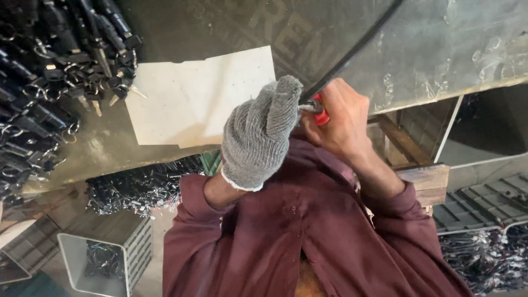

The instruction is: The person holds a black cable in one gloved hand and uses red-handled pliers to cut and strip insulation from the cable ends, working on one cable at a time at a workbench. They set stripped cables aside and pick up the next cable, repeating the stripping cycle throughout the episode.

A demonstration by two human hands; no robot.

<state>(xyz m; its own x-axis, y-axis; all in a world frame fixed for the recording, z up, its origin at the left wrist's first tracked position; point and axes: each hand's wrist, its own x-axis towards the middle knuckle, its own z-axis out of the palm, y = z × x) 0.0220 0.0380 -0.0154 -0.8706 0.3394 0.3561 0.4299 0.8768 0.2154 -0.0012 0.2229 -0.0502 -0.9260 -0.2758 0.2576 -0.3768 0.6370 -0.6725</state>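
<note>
My left hand (258, 135) wears a grey knitted glove and is closed around a small metal piece at its fingertips, mostly hidden by the glove. My bare right hand (335, 118) grips a red-handled tool (319, 110) whose metal tip meets the gloved fingers. A black cable (357, 49) runs from the hands up to the right across the bench. Both hands are held close together above my maroon shirt (308, 231), at the front edge of the grey workbench (110, 148).
A white sheet of card (192, 99) lies on the bench behind the hands. Several black-headed keys on rings (60, 71) are heaped at the left. Bundles of black parts (137, 187) sit below the bench, and a clear bin (104, 258) stands lower left. Wooden framing (423, 181) is at right.
</note>
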